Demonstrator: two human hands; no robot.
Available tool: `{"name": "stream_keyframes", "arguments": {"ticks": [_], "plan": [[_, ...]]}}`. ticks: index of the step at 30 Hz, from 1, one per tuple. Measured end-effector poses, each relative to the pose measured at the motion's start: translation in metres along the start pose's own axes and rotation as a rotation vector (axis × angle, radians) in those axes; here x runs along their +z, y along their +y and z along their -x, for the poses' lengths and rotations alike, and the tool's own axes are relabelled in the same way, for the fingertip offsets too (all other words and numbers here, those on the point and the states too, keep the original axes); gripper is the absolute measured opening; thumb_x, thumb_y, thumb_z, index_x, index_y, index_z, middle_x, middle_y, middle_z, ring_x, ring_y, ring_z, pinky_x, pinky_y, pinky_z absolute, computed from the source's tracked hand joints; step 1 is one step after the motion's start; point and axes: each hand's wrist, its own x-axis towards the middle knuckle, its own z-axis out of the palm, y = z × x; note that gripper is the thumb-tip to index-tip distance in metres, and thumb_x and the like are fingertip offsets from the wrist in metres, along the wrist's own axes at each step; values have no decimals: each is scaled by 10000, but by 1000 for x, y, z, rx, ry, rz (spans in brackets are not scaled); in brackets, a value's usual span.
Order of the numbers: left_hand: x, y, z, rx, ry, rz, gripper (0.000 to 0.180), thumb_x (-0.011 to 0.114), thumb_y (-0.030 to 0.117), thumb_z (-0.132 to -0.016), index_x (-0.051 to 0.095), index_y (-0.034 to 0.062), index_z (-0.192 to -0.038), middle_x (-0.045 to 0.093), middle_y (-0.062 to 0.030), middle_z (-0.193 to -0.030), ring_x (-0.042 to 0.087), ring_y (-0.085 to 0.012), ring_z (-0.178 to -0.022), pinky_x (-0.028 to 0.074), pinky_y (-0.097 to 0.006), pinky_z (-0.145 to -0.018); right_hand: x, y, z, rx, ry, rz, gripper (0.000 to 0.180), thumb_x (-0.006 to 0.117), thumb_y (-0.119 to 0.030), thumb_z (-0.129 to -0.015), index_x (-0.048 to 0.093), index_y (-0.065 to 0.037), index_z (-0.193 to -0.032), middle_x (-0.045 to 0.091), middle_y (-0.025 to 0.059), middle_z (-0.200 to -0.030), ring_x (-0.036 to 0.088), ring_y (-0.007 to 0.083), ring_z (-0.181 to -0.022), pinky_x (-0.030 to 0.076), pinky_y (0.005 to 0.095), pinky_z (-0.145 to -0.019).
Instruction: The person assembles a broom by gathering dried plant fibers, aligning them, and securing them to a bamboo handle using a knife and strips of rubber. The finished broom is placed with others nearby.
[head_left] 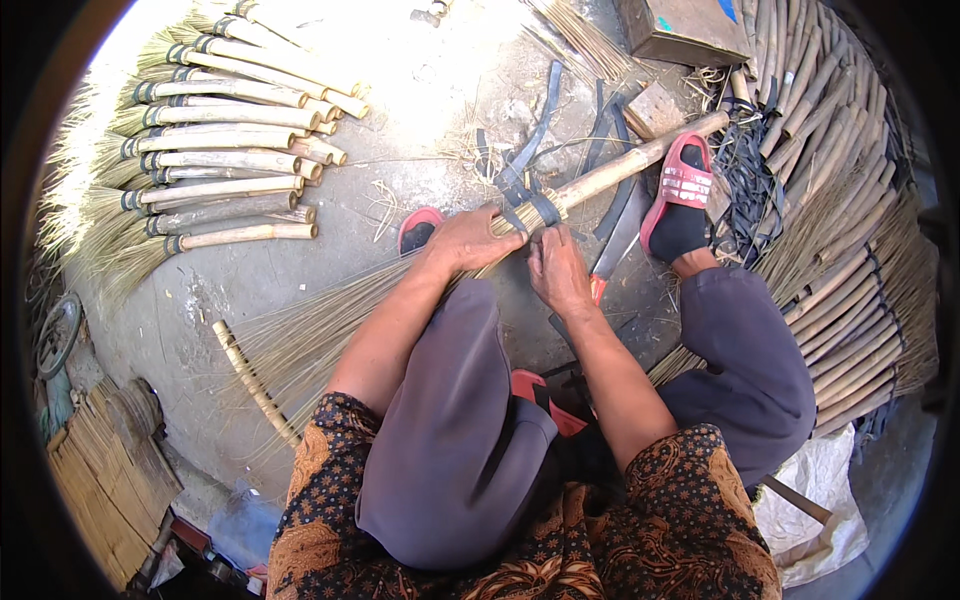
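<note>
Many brooms (225, 160) with pale cane handles lie side by side at the upper left, their bristles fanning toward the left edge and dark bands around their necks. Below them, at the lower left, are wooden boards (100, 480). A ringed stick (250, 375) slants on the concrete floor (300, 265) just beside the loose bristle ends of the broom in hand (600, 186). That broom runs diagonally in front of the person, from the bristles under the left forearm to the handle end near the foot at upper right. The left hand (465, 240) is closed over the bristles just below the neck. A black strip (545, 208) goes around the neck there. The right hand (560, 270) is beside it with fingers curled; whether they pinch the strip, I cannot tell, since the knuckles hide the fingertips. Just right of this hand, a knife (622, 240) with a red handle lies on the floor. Next come a pink sandal (664, 195) on the right foot, a heap of black strips (740, 195), and stacked brooms (850, 345) along the right edge.
</note>
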Motion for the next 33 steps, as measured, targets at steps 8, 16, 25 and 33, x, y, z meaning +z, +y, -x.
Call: {"name": "stream_keyframes", "arguments": {"ticks": [8, 16, 25, 33], "plan": [[-53, 30, 25, 18, -155, -155, 754, 833, 574, -751, 686, 64, -1286, 743, -241, -1181, 700, -410, -1144, 534, -466, -1011, -68, -7, -27, -222, 136, 295, 724, 842, -178, -805, 517, -126, -1450, 570, 127, -1358, 534, 366, -1304, 386, 512, -1138], [-170, 76, 171, 85, 371, -631, 538, 809, 449, -841, 696, 81, -1217, 760, -174, -1026, 733, -363, -1003, 573, -469, -938, -76, -123, -85, -548, -45, 63, 705, 907, -200, -715, 571, -80, -1323, 654, 143, -1222, 623, 350, -1183, 450, 485, -1013], [-170, 79, 299, 151, 1056, 876, 378, 823, 333, -943, 652, 4, -1021, 670, -40, -955, 618, -74, -904, 527, -261, -765, -122, -282, -58, -451, 122, -278, 548, 867, -280, -791, 632, -7, -1205, 709, 233, -1091, 710, 437, -984, 574, 500, -837], [-197, 112, 266, 612, 1074, 1051, 342, 825, 162, -879, 642, 39, -1141, 686, -33, -938, 684, -131, -825, 582, -301, -765, -154, -302, -22, -219, -460, -873, 352, 801, -252, -910, 635, 5, -1085, 711, 111, -859, 713, 232, -695, 563, 366, -639]]}}
